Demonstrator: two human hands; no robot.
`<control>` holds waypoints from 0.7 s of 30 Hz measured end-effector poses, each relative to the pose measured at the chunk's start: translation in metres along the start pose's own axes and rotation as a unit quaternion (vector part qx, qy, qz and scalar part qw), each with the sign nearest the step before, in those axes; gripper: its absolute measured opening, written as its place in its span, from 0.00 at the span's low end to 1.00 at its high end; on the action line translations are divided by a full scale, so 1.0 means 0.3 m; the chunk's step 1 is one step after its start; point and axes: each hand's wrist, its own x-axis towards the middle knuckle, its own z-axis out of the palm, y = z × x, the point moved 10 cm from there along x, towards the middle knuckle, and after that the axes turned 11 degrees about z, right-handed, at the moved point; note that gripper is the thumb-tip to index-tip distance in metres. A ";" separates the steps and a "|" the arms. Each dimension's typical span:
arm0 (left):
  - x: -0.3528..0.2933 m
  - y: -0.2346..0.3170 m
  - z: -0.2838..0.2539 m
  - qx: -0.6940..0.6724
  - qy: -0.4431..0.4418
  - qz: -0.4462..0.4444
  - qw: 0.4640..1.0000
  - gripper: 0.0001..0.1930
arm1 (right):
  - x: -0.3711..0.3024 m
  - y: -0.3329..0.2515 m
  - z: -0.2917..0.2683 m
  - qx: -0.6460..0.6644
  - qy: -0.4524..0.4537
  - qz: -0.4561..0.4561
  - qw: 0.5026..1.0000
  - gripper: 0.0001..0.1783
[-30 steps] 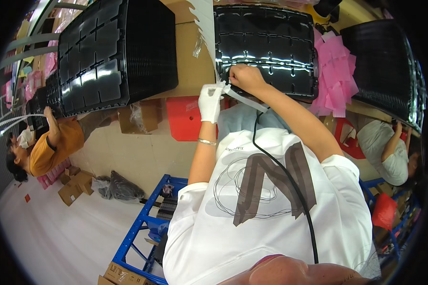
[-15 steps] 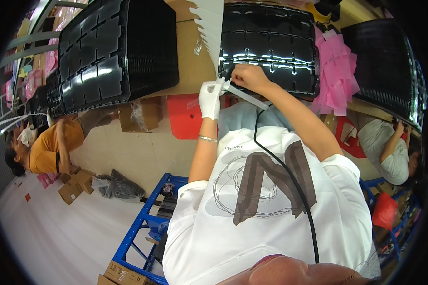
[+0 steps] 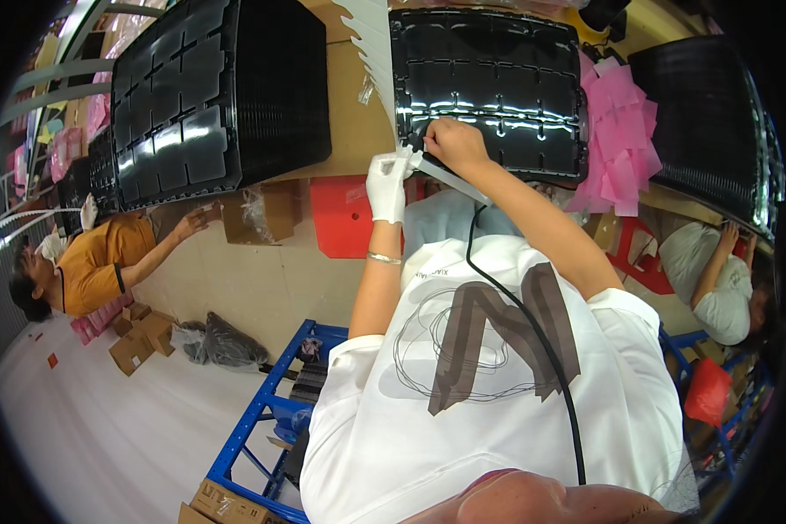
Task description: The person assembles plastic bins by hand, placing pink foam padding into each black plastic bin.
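Observation:
My left hand (image 3: pixel 386 188), in a white glove, is closed with its fingertips pinching a white plastic strip (image 3: pixel 450 179). One part of the strip slants down toward my waist. A long white toothed piece (image 3: pixel 374 61) rises from the same spot along the left edge of a stack of black moulded trays (image 3: pixel 489 83). My right hand (image 3: pixel 457 144) is bare and curled closed just right of the glove, over the trays' near edge. Whatever its fingers hold is hidden.
Pink sheets (image 3: pixel 616 122) lie right of the trays, with another black stack (image 3: pixel 699 122) beyond. A tall black tray stack (image 3: pixel 218 96) stands left. Below the table edge are a red stool (image 3: pixel 349 218) and a cardboard box (image 3: pixel 258 214). Co-workers are at both sides. A black cable (image 3: pixel 533 323) crosses my shirt.
The far end of the toothed white piece has swung left. My hands stay nearly in place. The co-worker at left has stretched an arm out toward the box.

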 end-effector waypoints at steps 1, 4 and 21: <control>-0.002 0.002 0.001 0.002 -0.001 -0.001 1.000 0.08 | 0.002 -0.001 -0.004 0.000 0.000 -0.001 1.000 0.08; -0.003 0.004 -0.002 -0.001 0.003 -0.008 1.000 0.09 | 0.000 0.003 0.005 0.015 -0.032 0.004 0.999 0.07; -0.029 0.037 0.040 -0.079 -0.001 -0.012 0.997 0.07 | -0.086 0.033 0.088 0.492 -0.244 0.220 0.806 0.11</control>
